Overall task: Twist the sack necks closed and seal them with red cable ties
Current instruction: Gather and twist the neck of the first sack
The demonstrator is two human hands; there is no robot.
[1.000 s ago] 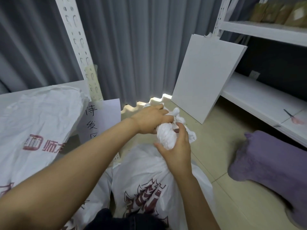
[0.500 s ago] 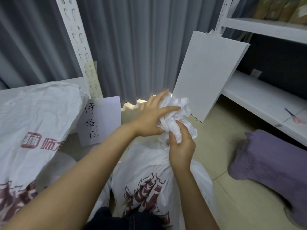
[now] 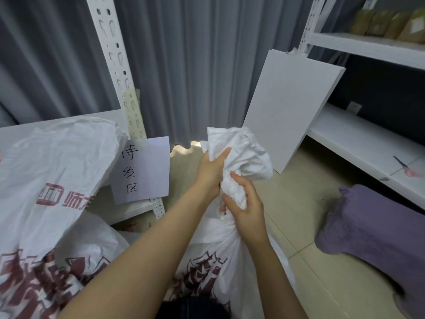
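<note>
Left grip, right grip clenched on twisted sack neck; sign reads 待发区.

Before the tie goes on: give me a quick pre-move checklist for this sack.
1. Twist in sack neck: ok, roped between the hands.
2. Grip of right hand low on the twist: ok.
3. Grip of left hand higher up, under the bunched top: ok.
4. Any red cable tie in view: not ok, none visible.
5. One hand free to fetch a tie: not ok, both hold the neck.
6. Twist holds if one hand lets go: cannot tell.
</note>
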